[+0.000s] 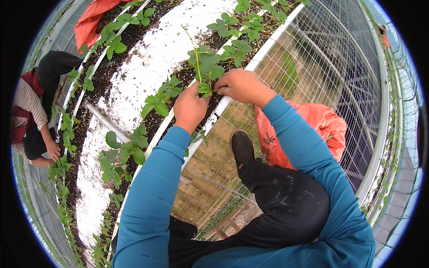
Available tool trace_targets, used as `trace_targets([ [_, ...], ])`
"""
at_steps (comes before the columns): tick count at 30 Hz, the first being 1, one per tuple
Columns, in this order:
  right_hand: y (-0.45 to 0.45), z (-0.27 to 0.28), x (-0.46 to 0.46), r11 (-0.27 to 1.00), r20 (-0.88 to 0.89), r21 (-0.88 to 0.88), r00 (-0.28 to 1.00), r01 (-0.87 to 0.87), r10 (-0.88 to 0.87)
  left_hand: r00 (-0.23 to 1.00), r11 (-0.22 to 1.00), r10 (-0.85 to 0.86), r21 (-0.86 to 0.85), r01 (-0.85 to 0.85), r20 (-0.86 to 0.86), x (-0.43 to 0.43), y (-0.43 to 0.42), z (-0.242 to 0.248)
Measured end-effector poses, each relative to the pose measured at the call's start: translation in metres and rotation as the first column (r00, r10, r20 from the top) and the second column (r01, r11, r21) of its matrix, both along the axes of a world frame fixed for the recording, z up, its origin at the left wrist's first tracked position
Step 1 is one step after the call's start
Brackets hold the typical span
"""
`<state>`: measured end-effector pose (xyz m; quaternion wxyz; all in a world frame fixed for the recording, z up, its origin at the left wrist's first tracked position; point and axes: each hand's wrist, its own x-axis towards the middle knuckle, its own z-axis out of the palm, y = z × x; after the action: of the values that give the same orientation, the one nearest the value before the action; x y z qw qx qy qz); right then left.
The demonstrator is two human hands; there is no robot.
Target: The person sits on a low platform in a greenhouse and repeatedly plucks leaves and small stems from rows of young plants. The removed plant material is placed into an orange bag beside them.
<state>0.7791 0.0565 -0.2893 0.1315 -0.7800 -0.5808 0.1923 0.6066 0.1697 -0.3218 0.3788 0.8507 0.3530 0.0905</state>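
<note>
Both hands are at one strawberry plant [211, 65] by the near edge of the planting bed. My left hand [191, 106] has its fingertips closed at the base of the plant, on a long runner stem [197, 63] that rises upright from there. From the right, my right hand [239, 86] pinches a thin stem low on the same plant, thumb against index finger. A small bright green leaf cluster [204, 89] lies between the two hands. Dark speckled soil [214, 100] shows just below them.
White rails [221, 110] edge the bed, with white sheeting [134, 80] along its middle. A metal pipe [107, 123] lies across it. A red plastic bag [331, 124] stands on the wire mesh beside my leg. At far left, a person [33, 114] works at the bed's other side.
</note>
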Motion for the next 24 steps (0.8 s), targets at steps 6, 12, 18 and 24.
trace_targets([
  [6, 0.007, -0.013, -0.002, 0.988, 0.103, -0.036, 0.984, 0.149, -0.145, 1.0, 0.999, 0.019, 0.027, -0.019, -0.003, 0.002, -0.003, -0.002],
  [12, 0.003, -0.004, 0.01, 0.96, 0.023, 0.047, 0.96, 0.277, -0.278, 1.0, 0.998, 0.019, 0.054, -0.019, -0.007, 0.001, -0.002, -0.004],
  [18, -0.001, 0.006, 0.002, 0.972, -0.287, 0.107, 0.943, 0.207, -0.169, 1.0, 0.999, 0.023, 0.038, -0.023, 0.004, -0.001, -0.004, 0.0],
  [24, 0.015, -0.004, -0.018, 0.969, -0.06, 0.097, 0.973, 0.227, -0.222, 1.0, 1.0, 0.022, 0.015, -0.023, 0.013, 0.001, -0.004, -0.004],
])
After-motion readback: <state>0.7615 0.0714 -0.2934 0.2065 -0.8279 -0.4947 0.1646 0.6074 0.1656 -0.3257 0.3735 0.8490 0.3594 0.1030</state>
